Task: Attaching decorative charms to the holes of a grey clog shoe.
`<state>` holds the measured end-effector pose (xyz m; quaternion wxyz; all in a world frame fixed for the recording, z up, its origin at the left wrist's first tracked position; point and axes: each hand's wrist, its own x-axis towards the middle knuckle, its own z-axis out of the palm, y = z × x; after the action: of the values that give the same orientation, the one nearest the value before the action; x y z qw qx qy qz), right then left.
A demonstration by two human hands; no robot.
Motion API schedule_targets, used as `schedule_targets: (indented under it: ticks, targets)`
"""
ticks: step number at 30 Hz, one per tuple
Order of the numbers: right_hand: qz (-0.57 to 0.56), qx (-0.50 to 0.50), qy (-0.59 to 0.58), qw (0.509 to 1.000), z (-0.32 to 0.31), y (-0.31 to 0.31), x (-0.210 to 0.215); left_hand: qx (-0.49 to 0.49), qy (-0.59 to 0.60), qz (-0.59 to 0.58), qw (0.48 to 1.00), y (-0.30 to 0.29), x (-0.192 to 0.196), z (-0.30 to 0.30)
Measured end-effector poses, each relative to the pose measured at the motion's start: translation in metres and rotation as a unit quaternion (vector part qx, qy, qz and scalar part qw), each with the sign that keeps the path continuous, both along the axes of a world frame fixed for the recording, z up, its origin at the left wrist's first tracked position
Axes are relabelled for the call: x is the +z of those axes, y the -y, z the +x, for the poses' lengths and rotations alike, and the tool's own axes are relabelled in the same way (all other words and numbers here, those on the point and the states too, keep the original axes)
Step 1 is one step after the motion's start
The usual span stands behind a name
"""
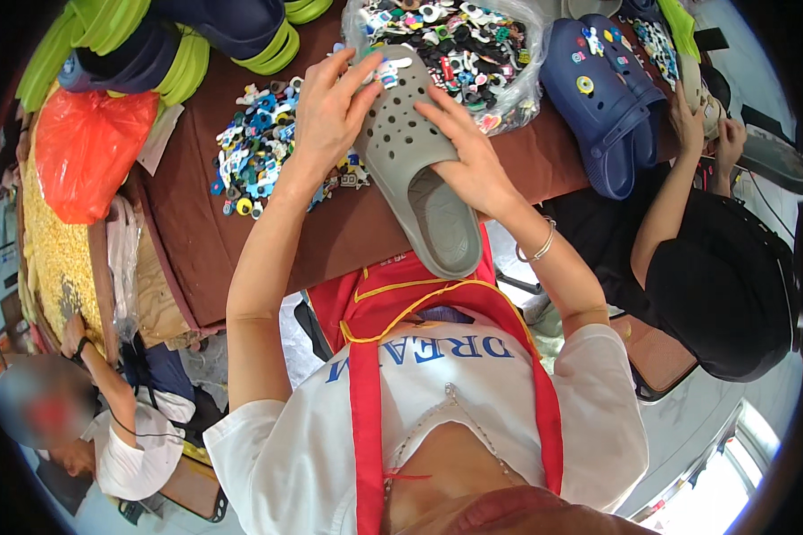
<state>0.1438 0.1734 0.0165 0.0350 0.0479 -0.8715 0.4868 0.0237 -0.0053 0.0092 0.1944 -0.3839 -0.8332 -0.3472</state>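
Grey clog [397,165] in my grip: matt moulded foam by the look of it, smooth on the upper, textured on the footbed. Charms heaped upper centre-left [259,147]: smooth, coloured, rubbery or hard plastic, cannot tell which. Clear plastic bag [533,76], top centre: thin, crinkled, glossy film. Navy clogs [589,102], upper right: smooth, foam-like, faint sheen. Brown tablecloth [330,259]: cloth, matt, creased. Red bag [89,152], upper left: thin plastic, wrinkled, shiny. Wooden board [156,290] at left: bare, grain showing, unpolished. My bangle [537,248]: polished metal. My red apron [366,401]: matt cloth, yellow cloth-like trim. My T-shirt [303,455]: white cloth, soft, matt.
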Motion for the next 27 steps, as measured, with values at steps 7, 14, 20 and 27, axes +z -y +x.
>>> schedule_targets:
  ticks: [7,14,20,27]
  targets:
    - [-0.018,-0.025,-0.002,1.0,0.001,-0.001,-0.006,-0.008,-0.029,-0.012,0.999,-0.011,-0.002,0.005]
    - [-0.04,-0.035,-0.01,0.999,0.001,0.001,-0.008,0.018,-0.02,-0.035,0.999,-0.01,0.001,0.008]
    - [-0.069,-0.015,-0.019,0.997,0.008,-0.008,0.0,0.063,0.045,0.049,0.996,0.016,-0.01,0.011]
    - [-0.049,-0.103,-0.11,0.987,0.02,-0.015,0.027,0.078,0.001,-0.222,0.972,0.055,-0.032,0.068]
